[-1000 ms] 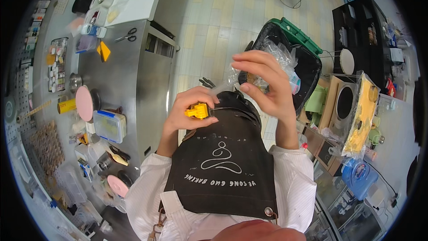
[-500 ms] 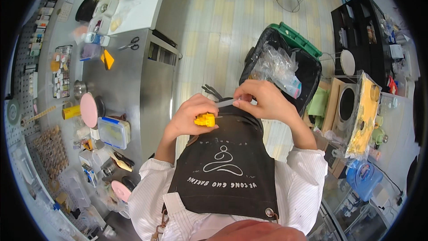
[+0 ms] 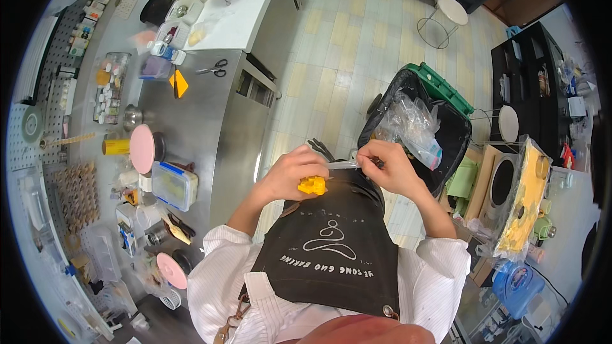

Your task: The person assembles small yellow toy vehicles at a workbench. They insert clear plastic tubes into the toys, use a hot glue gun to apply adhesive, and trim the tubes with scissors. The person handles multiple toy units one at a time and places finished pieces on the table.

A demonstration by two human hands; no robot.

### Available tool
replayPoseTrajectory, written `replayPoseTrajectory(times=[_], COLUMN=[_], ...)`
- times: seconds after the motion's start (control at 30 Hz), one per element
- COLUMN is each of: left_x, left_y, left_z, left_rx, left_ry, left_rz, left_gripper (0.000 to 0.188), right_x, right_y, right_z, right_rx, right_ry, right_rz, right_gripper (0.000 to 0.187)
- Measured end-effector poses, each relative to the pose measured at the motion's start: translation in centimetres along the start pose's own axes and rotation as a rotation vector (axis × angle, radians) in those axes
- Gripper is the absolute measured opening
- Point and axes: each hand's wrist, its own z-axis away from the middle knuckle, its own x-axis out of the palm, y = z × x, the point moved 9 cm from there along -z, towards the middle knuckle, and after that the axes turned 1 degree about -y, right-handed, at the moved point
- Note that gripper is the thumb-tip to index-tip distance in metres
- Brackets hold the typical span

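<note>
Head view: I see the right hand (image 3: 390, 165), open and raised a second ago, now pinching the right end of a translucent plastic strip (image 3: 343, 165). The left hand (image 3: 296, 175) grasps a bumpy yellow piece (image 3: 312, 185) I can't identify, beside the strip's left end. So both hands are now engaged, over the black apron's (image 3: 376, 242) far edge, left of the lined bin (image 3: 458, 137).
</note>
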Motion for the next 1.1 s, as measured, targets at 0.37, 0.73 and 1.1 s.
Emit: replayPoseTrajectory(times=[0.37,0.73,1.1], left_x=[-1.3,-0.9,4.4], left_y=[-0.2,-2.7,-3.2], left_z=[0.6,0.1,-2.0], left_rx=[0.093,-0.092,-0.272], left_ry=[0.315,0.331,0.170], left_rz=[-0.204,0.323,1.079], left_gripper=[0.031,0.033,0.031], right_x=[9.1,-3.1,1.3], right_y=[8.3,26.0,5.1], right_z=[0.5,9.1,-1.5], right_rx=[0.402,0.439,0.010], right_ry=[0.007,0.760,0.215], right_rz=[-1.601,0.474,-0.735], right_gripper=[0.016,0.033,0.027])
